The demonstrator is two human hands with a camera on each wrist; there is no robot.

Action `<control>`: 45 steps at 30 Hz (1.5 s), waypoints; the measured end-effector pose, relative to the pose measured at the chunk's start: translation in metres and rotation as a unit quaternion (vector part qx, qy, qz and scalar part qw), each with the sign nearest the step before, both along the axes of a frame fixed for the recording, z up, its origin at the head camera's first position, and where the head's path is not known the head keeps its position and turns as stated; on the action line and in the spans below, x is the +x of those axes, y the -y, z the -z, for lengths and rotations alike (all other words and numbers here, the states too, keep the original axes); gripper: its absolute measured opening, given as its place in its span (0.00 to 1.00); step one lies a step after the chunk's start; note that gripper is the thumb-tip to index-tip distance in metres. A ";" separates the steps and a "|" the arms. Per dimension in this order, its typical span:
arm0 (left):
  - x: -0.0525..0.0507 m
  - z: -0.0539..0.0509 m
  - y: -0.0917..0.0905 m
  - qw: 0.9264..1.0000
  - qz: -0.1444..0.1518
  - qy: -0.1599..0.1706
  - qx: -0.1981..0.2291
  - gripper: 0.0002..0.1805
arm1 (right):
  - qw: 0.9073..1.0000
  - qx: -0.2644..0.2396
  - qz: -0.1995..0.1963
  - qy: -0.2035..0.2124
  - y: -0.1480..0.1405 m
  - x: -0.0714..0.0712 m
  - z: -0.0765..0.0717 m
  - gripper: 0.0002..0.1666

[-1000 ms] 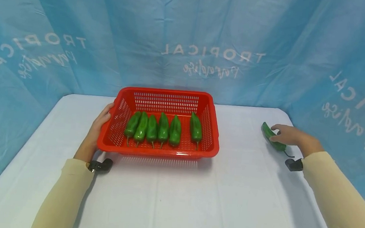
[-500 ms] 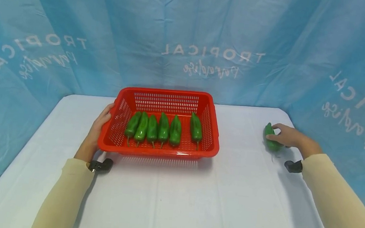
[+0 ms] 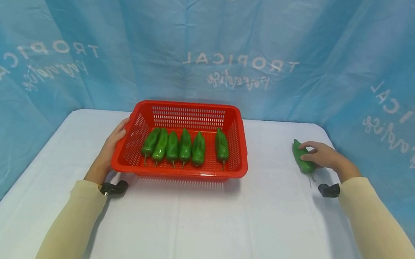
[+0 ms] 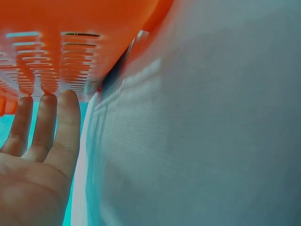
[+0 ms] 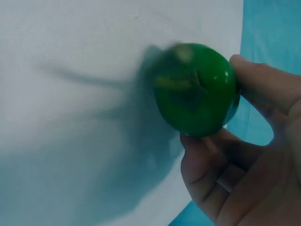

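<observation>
At the right of the table, my right hand (image 3: 321, 154) pinches a long green pepper (image 3: 300, 157) between thumb and fingers. In the right wrist view this pepper (image 5: 197, 89) is seen stem end on, its shadow falling on the cloth beside it. My left hand (image 3: 110, 145) rests against the left side of a red plastic basket (image 3: 188, 172). From the left wrist view, the fingers (image 4: 67, 122) look straight, with their tips at the slotted basket wall (image 4: 80, 52); the thumb is hidden there. Several green peppers (image 3: 173, 146) lie side by side inside the basket, stems toward me.
One pepper (image 3: 222, 145) in the basket lies apart from the row, near the right wall. White cloth covers the table (image 3: 190, 228). Blue printed sheets (image 3: 224, 31) hang behind it and along both sides.
The right hand has shifted slightly left with the pepper. The pepper's stem end has swung from pointing lower right to nearly straight toward me. The left hand and basket have stayed put.
</observation>
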State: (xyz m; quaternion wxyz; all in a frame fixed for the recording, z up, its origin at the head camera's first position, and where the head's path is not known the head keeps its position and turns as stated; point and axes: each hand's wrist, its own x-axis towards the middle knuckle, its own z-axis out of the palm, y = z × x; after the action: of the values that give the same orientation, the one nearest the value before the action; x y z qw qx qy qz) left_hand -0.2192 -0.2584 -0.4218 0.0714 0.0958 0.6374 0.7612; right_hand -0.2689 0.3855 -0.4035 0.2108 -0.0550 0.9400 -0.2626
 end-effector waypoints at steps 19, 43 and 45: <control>0.001 0.001 -0.001 1.000 -0.010 0.004 -0.010 0.29 | 0.999 -0.015 0.001 0.035 0.002 0.000 0.000 0.27; 0.000 0.001 0.001 1.000 -0.012 0.008 -0.006 0.29 | 0.997 -0.033 -0.040 -0.055 0.028 -0.006 -0.025 0.27; 0.001 0.000 0.001 1.000 -0.011 0.008 -0.006 0.29 | 0.996 -0.033 -0.049 -0.070 0.032 -0.006 -0.029 0.27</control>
State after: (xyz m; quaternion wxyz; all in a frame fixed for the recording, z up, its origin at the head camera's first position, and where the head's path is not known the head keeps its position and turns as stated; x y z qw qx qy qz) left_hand -0.2186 -0.2589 -0.4220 0.0692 0.0820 0.6424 0.7588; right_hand -0.2749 0.3535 -0.3748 0.1553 -0.1258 0.9394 -0.2787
